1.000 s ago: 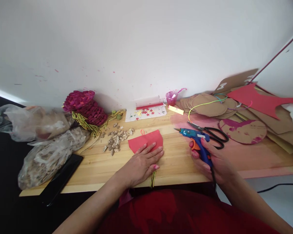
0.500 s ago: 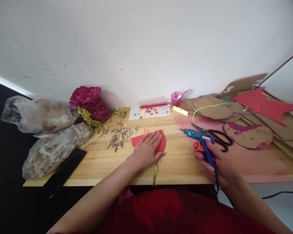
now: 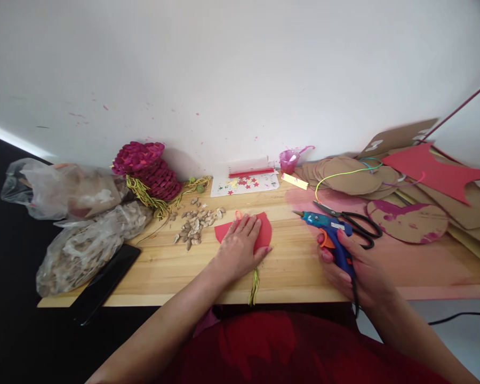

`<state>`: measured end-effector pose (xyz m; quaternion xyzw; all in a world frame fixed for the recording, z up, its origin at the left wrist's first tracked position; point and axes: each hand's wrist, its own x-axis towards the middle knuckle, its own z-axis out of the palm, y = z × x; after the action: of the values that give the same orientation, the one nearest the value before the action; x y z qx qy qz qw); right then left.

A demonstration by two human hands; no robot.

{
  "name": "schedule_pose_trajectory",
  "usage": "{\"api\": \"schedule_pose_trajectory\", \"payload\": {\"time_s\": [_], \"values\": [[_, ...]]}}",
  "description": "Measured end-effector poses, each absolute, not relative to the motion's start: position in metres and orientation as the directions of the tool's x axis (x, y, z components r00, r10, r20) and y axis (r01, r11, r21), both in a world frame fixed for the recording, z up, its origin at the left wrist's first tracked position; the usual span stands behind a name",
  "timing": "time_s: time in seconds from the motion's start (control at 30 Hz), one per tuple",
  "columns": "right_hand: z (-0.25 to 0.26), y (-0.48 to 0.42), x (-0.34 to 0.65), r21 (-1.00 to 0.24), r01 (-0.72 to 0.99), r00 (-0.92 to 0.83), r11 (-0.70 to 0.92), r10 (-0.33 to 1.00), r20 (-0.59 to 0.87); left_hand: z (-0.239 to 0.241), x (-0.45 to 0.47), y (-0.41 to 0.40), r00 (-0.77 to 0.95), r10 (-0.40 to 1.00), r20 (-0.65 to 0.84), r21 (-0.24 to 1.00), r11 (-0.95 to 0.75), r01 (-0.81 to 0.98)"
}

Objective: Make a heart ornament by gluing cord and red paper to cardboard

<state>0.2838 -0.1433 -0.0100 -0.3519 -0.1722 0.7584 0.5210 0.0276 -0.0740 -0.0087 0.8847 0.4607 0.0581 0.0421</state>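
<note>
My left hand lies flat, fingers stretched out, on a red paper piece with a rounded edge, covering much of it. A small orange loop shows at its top edge, and a yellow-green yarn tassel trails out below the hand. In my right hand is a blue hot glue gun with an orange trigger, its nozzle pointing left above the table. Black-handled scissors lie just behind the glue gun. Left of the red paper is a loose pile of small shells.
Along the wall are a stack of magenta pieces, a white sheet with star shapes and a small pink cup. Cardboard cutouts fill the right. Plastic bags and a black phone lie left, the phone overhanging the table edge.
</note>
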Motion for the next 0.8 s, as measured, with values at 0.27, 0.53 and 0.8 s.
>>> {"api": "schedule_pose_trajectory", "payload": {"time_s": [0.27, 0.53, 0.8], "values": [[-0.011, -0.144, 0.284, -0.632, -0.67, -0.205, -0.39, 0.915, -0.347, -0.011, 0.028, -0.076, 0.556, 0.83, 0.046, 0.11, -0.557, 0.823], [-0.014, -0.143, 0.285, -0.637, -0.671, -0.197, -0.379, 0.92, -0.34, 0.0, 0.029, -0.069, 0.545, 0.838, -0.042, 0.161, -0.532, 0.831], [-0.007, -0.142, 0.281, -0.644, -0.669, -0.197, -0.37, 0.925, -0.325, 0.003, 0.03, -0.071, 0.694, 0.713, -0.1, 0.326, -0.636, 0.699]]}}
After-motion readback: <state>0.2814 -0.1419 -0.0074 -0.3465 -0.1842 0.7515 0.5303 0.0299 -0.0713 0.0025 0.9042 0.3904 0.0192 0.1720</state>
